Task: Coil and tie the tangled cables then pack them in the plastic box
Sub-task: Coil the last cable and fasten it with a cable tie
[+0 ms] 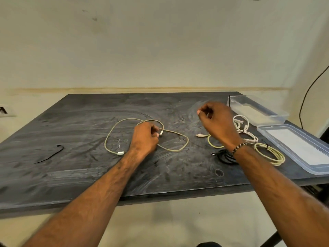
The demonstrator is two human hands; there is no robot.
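So you're mid-coil: left hand (145, 136) pinches the loose cable (114, 132) mid-surface; right hand (214, 120) hovers curled, seemingly empty. Next, wrap loops, grab the tie (50, 154). Box (258, 111) sits at the far right corner.

I saw a dark matt desk (80, 168), scuffed and smeared; the clear plastic box (258, 111) and lid (299, 148) looked smooth; the pale cable (114, 132) seemed braided cloth

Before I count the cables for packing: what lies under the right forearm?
Under the right forearm a black cable shows partly, beside a coiled yellow cable. How much more the arm covers cannot be seen.
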